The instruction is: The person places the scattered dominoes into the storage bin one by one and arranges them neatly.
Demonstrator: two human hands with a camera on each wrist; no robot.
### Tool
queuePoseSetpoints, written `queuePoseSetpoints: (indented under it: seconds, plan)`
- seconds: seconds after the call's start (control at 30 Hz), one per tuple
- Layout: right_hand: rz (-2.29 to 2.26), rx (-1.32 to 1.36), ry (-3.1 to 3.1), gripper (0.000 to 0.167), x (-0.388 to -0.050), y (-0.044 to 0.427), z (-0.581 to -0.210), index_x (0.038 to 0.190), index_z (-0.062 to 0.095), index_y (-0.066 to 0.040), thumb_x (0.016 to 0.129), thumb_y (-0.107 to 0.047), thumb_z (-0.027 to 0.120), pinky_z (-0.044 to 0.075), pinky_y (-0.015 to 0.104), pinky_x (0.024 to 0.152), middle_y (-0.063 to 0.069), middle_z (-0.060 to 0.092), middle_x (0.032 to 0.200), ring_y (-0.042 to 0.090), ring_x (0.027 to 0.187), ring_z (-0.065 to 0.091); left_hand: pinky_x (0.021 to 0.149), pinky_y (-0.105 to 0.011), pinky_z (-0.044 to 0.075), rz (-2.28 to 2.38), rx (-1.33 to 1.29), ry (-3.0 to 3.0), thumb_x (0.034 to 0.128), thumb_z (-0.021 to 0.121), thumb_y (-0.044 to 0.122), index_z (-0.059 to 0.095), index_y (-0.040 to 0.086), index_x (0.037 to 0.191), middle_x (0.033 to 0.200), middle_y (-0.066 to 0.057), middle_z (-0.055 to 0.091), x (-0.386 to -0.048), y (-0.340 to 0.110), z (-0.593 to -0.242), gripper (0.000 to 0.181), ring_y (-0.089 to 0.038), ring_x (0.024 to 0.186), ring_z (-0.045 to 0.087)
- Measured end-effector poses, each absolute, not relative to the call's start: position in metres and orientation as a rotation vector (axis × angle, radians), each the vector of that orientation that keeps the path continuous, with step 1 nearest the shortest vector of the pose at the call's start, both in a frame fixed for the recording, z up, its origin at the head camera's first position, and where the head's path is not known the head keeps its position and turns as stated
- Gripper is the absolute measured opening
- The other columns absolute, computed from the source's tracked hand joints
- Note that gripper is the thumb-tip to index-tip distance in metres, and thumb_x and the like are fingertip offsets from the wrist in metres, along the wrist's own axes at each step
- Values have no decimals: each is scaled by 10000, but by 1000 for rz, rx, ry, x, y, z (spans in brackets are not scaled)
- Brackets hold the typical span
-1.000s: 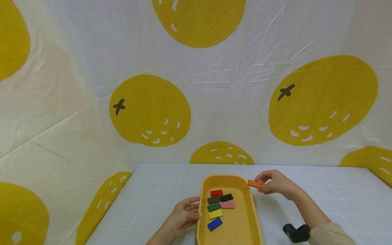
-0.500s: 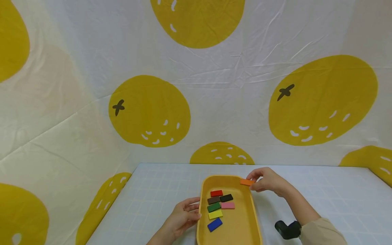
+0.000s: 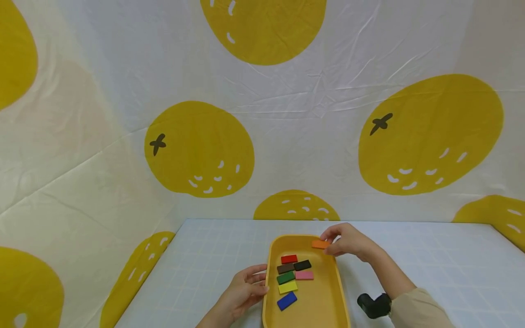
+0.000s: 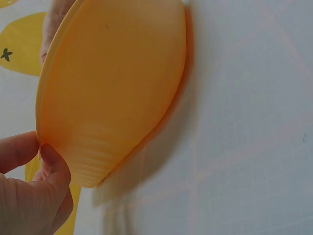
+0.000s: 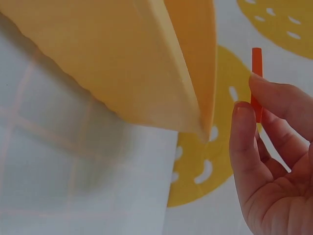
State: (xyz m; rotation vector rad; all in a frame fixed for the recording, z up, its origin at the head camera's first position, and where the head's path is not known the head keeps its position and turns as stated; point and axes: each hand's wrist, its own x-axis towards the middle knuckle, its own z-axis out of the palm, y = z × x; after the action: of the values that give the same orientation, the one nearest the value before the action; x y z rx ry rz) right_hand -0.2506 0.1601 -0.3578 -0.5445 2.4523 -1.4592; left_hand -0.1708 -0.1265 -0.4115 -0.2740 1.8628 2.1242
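Observation:
In the head view a yellow tray (image 3: pixel 324 298) stands on the table. My left hand (image 3: pixel 245 291) holds its left rim, thumb and finger pinching the edge in the left wrist view. With thumb and fingertips, my right hand (image 3: pixel 348 241) pinches an orange block (image 3: pixel 320 244) above the tray's far right corner; in the right wrist view the block (image 5: pixel 257 58) is seen edge-on. On the tray floor lie a red block (image 3: pixel 289 258), a brown one, a black block (image 3: pixel 302 264), a green one, a pink block (image 3: pixel 304 275), a yellow one and a blue block (image 3: pixel 286 301).
The table (image 3: pixel 197 259) has a pale grid surface. Behind it hangs a white cloth (image 3: pixel 303 155) with large yellow fruit prints. A black device (image 3: pixel 374 305) shows at the right wrist, by a beige sleeve (image 3: pixel 420 310).
My right hand has moved left with the orange block, from outside the tray's right rim to over its far right corner. The left hand and the other blocks stay in place.

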Motion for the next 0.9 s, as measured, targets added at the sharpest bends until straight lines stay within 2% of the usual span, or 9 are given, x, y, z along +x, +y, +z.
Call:
queuePoseSetpoints:
  seconds: [0.37, 0.9]
  plan:
    - [-1490, -593, 2381, 282, -251, 149, -357, 985, 639, 59, 728, 4, 740, 543, 341, 635, 86, 541, 825, 182, 656, 547, 782, -323, 529, 2125, -275, 1864, 780, 613, -160, 474, -48, 1295, 1077, -152, 583, -171, -127, -411, 545, -195, 873, 563]
    - [-1460, -639, 2388, 238, -249, 131, -356, 928, 643, 37, 715, 20, 745, 545, 338, 639, 70, 517, 766, 180, 666, 527, 777, -319, 529, 2120, -268, 1870, 780, 619, -155, 475, -44, 1297, 1087, -155, 579, -171, -126, -411, 548, -196, 884, 558]
